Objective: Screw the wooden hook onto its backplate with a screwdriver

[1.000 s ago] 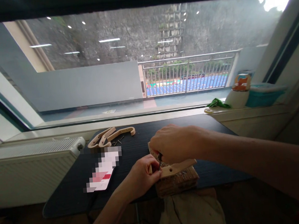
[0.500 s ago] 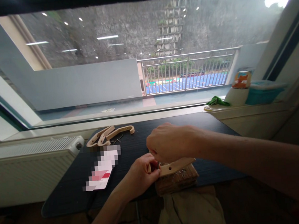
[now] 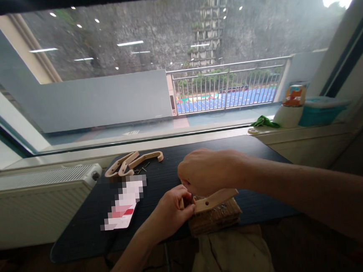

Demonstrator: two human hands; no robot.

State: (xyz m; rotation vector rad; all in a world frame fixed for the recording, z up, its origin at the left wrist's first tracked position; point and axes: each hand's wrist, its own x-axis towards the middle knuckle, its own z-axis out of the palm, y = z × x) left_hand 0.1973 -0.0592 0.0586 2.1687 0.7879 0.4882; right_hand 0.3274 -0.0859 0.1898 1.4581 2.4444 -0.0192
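My left hand (image 3: pixel 171 210) is closed on the near end of a pale wooden hook (image 3: pixel 219 198), its thumb and fingers pinching around it. The hook has a drilled hole and lies on a brown layered block (image 3: pixel 215 222) whose top looks rough and shiny. Right above the pinch, my right hand (image 3: pixel 206 171) is curled into a fist, knuckles up. A thin dark shaft (image 3: pixel 192 198) shows between the two hands; whatever the fist grips is hidden inside it.
More wooden hooks (image 3: pixel 130 163) and several loose screws (image 3: pixel 143 168) lie at the dark table's (image 3: pixel 91 227) back left. A blurred-out pink and white phone-like item (image 3: pixel 124 205) is nearer. Behind are a radiator (image 3: pixel 48 205), a windowsill with a green cloth (image 3: pixel 264 122) and a teal box (image 3: pixel 320 110).
Hardly anything differs. Both hands keep their places on and over the hook, and the view has tipped very slightly.
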